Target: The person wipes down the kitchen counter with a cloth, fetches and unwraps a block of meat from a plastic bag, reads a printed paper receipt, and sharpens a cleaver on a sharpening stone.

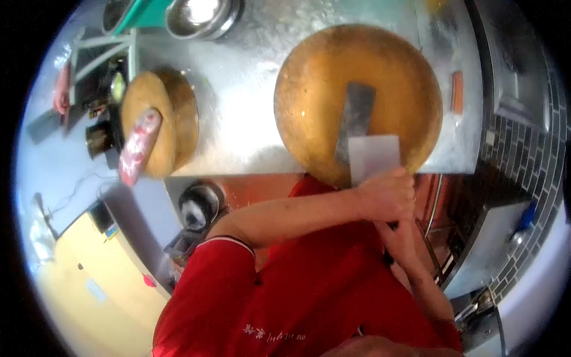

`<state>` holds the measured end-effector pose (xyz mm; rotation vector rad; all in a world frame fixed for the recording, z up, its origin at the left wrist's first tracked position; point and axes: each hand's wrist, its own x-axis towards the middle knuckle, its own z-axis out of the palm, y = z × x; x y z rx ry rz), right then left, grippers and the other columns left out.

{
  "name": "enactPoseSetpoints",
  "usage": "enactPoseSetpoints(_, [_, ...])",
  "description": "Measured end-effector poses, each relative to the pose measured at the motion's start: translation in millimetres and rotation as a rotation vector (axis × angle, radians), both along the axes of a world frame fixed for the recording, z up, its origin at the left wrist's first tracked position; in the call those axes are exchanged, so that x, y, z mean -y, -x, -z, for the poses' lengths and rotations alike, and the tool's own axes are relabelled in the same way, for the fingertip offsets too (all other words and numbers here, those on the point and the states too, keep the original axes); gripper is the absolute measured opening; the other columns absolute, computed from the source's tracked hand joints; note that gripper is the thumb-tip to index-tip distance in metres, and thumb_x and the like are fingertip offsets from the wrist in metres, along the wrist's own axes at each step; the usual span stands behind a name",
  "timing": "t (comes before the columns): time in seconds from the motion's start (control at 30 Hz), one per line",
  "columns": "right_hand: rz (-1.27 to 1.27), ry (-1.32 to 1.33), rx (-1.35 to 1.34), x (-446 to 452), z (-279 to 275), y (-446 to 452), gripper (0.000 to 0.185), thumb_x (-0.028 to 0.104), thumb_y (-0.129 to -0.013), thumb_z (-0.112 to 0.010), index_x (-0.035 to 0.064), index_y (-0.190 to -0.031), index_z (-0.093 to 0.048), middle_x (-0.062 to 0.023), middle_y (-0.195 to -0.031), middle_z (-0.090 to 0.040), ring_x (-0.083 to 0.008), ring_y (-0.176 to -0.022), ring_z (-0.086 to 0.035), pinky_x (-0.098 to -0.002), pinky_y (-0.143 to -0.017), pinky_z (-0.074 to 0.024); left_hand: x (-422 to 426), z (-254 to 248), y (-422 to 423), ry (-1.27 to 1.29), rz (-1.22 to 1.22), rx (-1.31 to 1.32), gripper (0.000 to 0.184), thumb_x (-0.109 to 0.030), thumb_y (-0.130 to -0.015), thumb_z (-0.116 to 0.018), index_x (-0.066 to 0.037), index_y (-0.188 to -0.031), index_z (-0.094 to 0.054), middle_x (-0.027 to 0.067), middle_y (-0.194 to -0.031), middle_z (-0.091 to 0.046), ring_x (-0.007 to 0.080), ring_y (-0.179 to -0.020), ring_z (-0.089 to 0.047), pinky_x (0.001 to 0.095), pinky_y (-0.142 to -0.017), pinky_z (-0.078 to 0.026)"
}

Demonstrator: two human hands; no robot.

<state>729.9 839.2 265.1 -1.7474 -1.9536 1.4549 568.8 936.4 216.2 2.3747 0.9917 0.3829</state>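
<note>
My left hand (385,195) is closed at the near edge of the round wooden chopping block (309,89). From it a pale rectangular blade, apparently a cleaver (373,153), reaches over the block, slightly blurred. My right hand (397,233) comes up from below, close against the left. Its fingers are mostly hidden, so its grip does not show. On the block lies a long grey slab (357,110) that looks like a whetstone. The blade overlaps its near end.
The blocks stand on a metal table (238,119). A smaller wooden block (181,119) at the left carries a reddish-white piece of meat (140,146). Metal bowls (199,18) sit at the back. An orange-brown bar (457,93) lies right of the large block.
</note>
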Motion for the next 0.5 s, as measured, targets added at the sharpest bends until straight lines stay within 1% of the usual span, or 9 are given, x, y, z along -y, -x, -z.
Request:
enactPoseSetpoints(0.03, [0.022, 0.160, 0.024, -10, -19, 3, 0.074, 0.008, -0.091, -0.073, 0.0015, -0.154, -0.034, -0.0182, -0.142, -0.055, -0.0289, -0.134, -0.052, -0.0405, -0.112, -0.0424, -26, 5, 9, -0.160, 0.047, 0.038, 0.010, -0.028, -0.066, -0.070, -0.018, -0.066, -0.069, 0.0033, -0.069, -0.067, 0.0270, -0.069, -0.064, 0.0453, -0.065, -0.046])
enactPoseSetpoints(0.1, [0.206, 0.181, -0.168, -84, 21, 21, 0.069, 0.013, -0.095, -0.070, 0.0010, -0.153, -0.035, -0.0183, -0.135, -0.061, -0.0303, -0.128, -0.058, -0.0410, -0.107, -0.0467, -72, 11, 13, -0.442, 0.140, 0.148, 0.010, -0.029, -0.065, -0.071, -0.019, -0.067, -0.070, 0.0022, -0.068, -0.067, 0.0254, -0.069, -0.064, 0.0438, -0.065, -0.046])
enactPoseSetpoints(0.13, [0.313, 0.396, -0.153, -131, -7, 46, 0.064, 0.011, -0.094, -0.071, -0.0004, -0.149, -0.041, -0.0202, -0.135, -0.061, -0.0316, -0.127, -0.059, -0.0403, -0.107, -0.0468, -112, -7, 30, -0.414, 0.208, 0.031, 0.013, -0.031, -0.065, -0.073, -0.018, -0.067, -0.073, 0.0010, -0.072, -0.071, 0.0248, -0.075, -0.067, 0.0438, -0.066, -0.047])
enactPoseSetpoints(0.2, [0.373, 0.406, -0.155, -140, -29, 62, 0.055, 0.009, -0.093, -0.071, -0.0018, -0.142, -0.049, -0.0215, -0.129, -0.063, -0.0324, -0.122, -0.062, -0.0404, -0.105, -0.0485, -124, -20, 41, -0.359, 0.248, -0.059, 0.013, -0.031, -0.066, -0.073, -0.018, -0.066, -0.074, 0.0008, -0.074, -0.072, 0.0246, -0.077, -0.069, 0.0437, -0.065, -0.047])
enactPoseSetpoints(0.27, [0.246, -0.013, -0.164, -60, 15, 29, 0.048, 0.011, -0.094, -0.069, -0.0021, -0.138, -0.054, -0.0204, -0.118, -0.069, -0.0314, -0.114, -0.067, -0.0424, -0.099, -0.0518, -51, -12, 15, -0.321, 0.154, 0.007, 0.009, -0.028, -0.066, -0.070, -0.020, -0.062, -0.069, 0.0027, -0.069, -0.068, 0.0251, -0.070, -0.066, 0.0436, -0.061, -0.046])
enactPoseSetpoints(0.3, [0.178, -0.046, -0.110, -21, 17, 11, 0.050, 0.012, -0.094, -0.069, -0.0017, -0.139, -0.052, -0.0206, -0.116, -0.070, -0.0324, -0.113, -0.067, -0.0442, -0.099, -0.0516, 5, -21, -5, 0.045, -0.156, -0.084, 0.010, -0.028, -0.066, -0.070, -0.019, -0.061, -0.069, 0.0039, -0.067, -0.067, 0.0269, -0.071, -0.066, 0.0454, -0.063, -0.046])
enactPoseSetpoints(0.4, [0.274, -0.018, 0.310, -21, 56, 32, 0.057, 0.015, -0.094, -0.068, -0.0003, -0.144, -0.048, -0.0212, -0.112, -0.073, -0.0355, -0.110, -0.069, -0.0497, -0.100, -0.0510, -38, -8, 8, -0.271, -0.012, 0.067, 0.007, -0.025, -0.067, -0.070, -0.018, -0.064, -0.070, 0.0033, -0.070, -0.067, 0.0269, -0.072, -0.065, 0.0443, -0.064, -0.047])
enactPoseSetpoints(0.47, [0.312, 0.099, -0.133, -121, -18, 46, 0.061, 0.015, -0.096, -0.069, -0.0003, -0.148, -0.042, -0.0218, -0.120, -0.070, -0.0346, -0.115, -0.067, -0.0481, -0.100, -0.0513, -98, -10, 26, -0.320, 0.160, 0.136, 0.006, -0.023, -0.069, -0.070, -0.018, -0.065, -0.069, 0.0025, -0.074, -0.067, 0.0263, -0.072, -0.063, 0.0441, -0.064, -0.047])
enactPoseSetpoints(0.5, [0.414, 0.527, -0.139, -155, -45, 67, 0.066, 0.014, -0.095, -0.071, -0.0005, -0.151, -0.038, -0.0227, -0.129, -0.066, -0.0347, -0.120, -0.064, -0.0469, -0.102, -0.0511, -89, 2, 24, -0.209, 0.187, 0.118, 0.008, -0.024, -0.069, -0.071, -0.018, -0.064, -0.068, 0.0029, -0.073, -0.067, 0.0270, -0.072, -0.063, 0.0445, -0.065, -0.047])
